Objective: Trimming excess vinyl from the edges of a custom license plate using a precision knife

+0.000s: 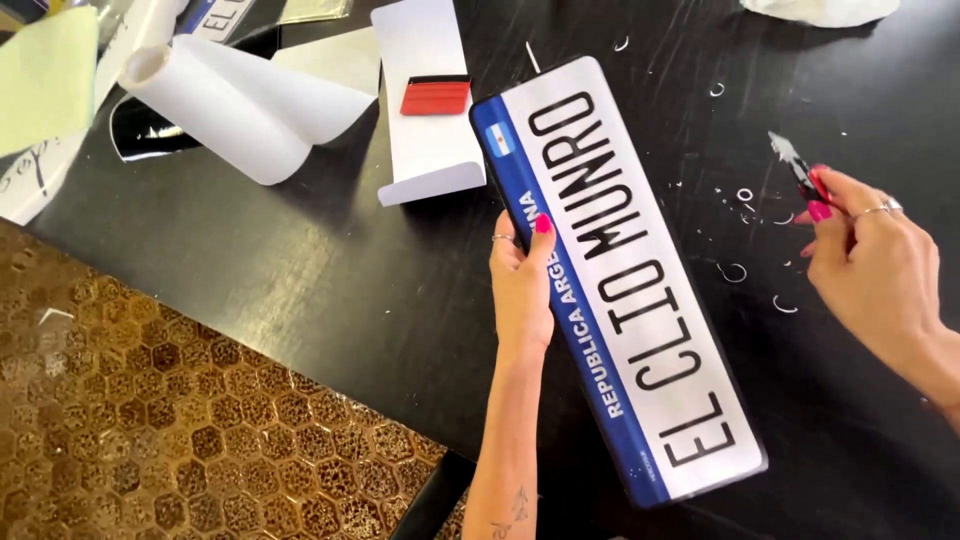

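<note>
A long rectangular plate (625, 280) with rounded corners lies diagonally on a glossy black table (300, 260), running from about 11 o'clock down to 5 o'clock across the middle of the view. Its face is smooth white with bold black lettering, and a blue band carrying a small flag patch runs along its left edge. The left hand (522, 275) grips that blue edge near the upper half, thumb on top and fingers curled under. At 3 o'clock the right hand (868, 262) is closed around a small craft knife (795, 165), blade pointing toward 11 o'clock, apart from the plate. Thin white curls of trimmed vinyl (745, 205) lie scattered on the table between plate and knife. At 12 o'clock a red squeegee (435, 96) rests on a curling white backing sheet (425, 150). At 10 o'clock lies a loose roll of white film (225, 100). A brown honeycomb-patterned surface (150, 420) fills 8 o'clock.
</note>
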